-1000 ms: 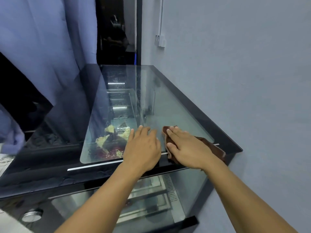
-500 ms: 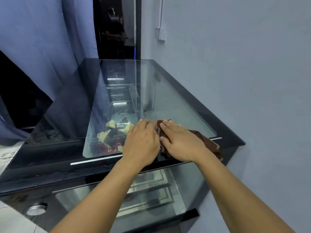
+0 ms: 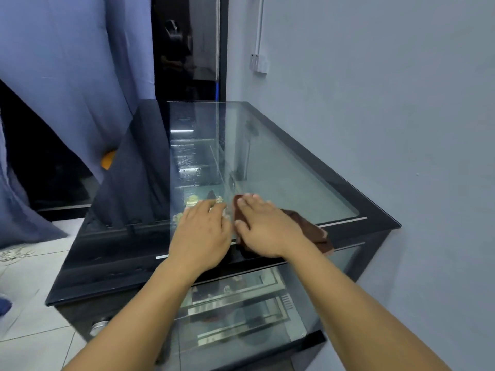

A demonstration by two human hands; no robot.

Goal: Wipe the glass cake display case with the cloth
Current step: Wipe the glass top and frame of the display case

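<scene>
**One cloth, two hands, one glass case**

Quick count of what's on screen. There's one glass cake display case with a black frame (image 3: pixel 380 219), pushed up next to a plain grey wall (image 3: pixel 388 103) on its right side. On top of it sits exactly one cloth, a dark brown rag (image 3: pixel 308 228), lying on the near right part of the glass top and overlapping the black front edge strip.

There are two bare hands, both palm down on the top, just beside each other. The right hand (image 3: pixel 265 227) is flat on the brown rag with its fingers straight and a bit spread, pressing it to the glass rather than gripping it. One end of the rag pokes out past the fingertips and the other end sticks out by the wrist. The left hand (image 3: pixel 202 234) is flat on the bare glass to the left of the rag, fingers straight and together, holding nothing.

Through the top you can see some pale yellow cake bits (image 3: pixel 191 200) inside, right by the left fingertips. I can't give a number for those, they're too smeary.

Other stuff:
- one round silver knob (image 3: pixel 99 327) low on the case's front left
- one white switch box (image 3: pixel 259 63) on the wall
- blue curtain fabric (image 3: pixel 67 62) hanging on the left
- one small orange thing (image 3: pixel 108 159) peeking out from the curtain's edge
- white floor tiles (image 3: pixel 26 290)
</scene>
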